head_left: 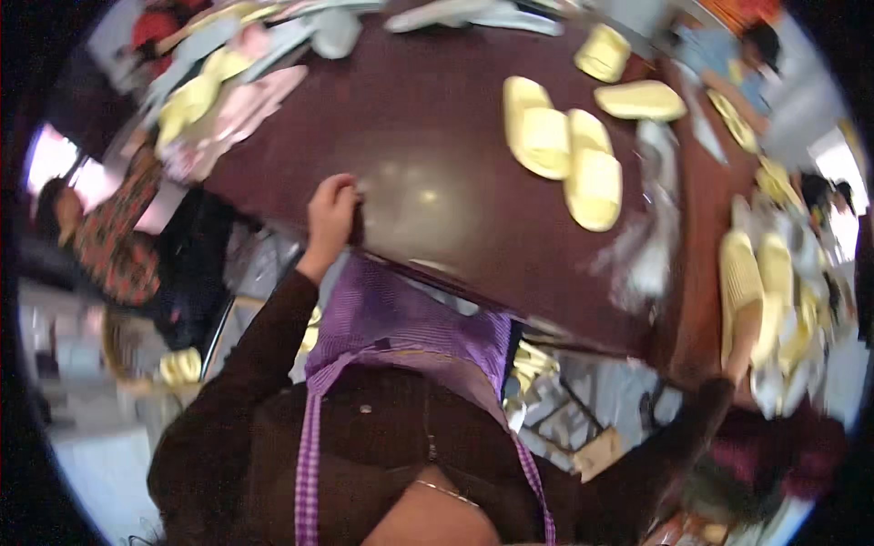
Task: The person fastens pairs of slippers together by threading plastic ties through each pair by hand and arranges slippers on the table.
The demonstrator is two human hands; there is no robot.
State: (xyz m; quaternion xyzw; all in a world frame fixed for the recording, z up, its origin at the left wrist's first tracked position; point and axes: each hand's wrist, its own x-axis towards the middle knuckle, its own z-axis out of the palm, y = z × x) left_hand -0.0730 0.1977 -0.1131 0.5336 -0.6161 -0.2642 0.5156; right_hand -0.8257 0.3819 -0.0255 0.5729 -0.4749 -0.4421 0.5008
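Observation:
My left hand [331, 217] is at the near edge of the dark brown table [382, 118], its fingers curled in and nothing seen in them. Far out to the right, my right hand [745, 338] closes on the lower end of a ribbed yellow slipper [741, 278], one of a pile of yellow slippers. Motion blur softens its fingers. On the table in front of me lie a yellow slipper [537, 127] and a second yellow slipper [594, 177], close together. Clear plastic bags [648, 259] lie to the right of them.
Farther back sit two more yellow slippers, one sideways [640, 100] and one upright [603, 53]. Pink slippers [250, 114] and other pale slippers are heaped at the far left. A person in a patterned top [118, 237] is at left; a person in blue [715, 59] is at far right.

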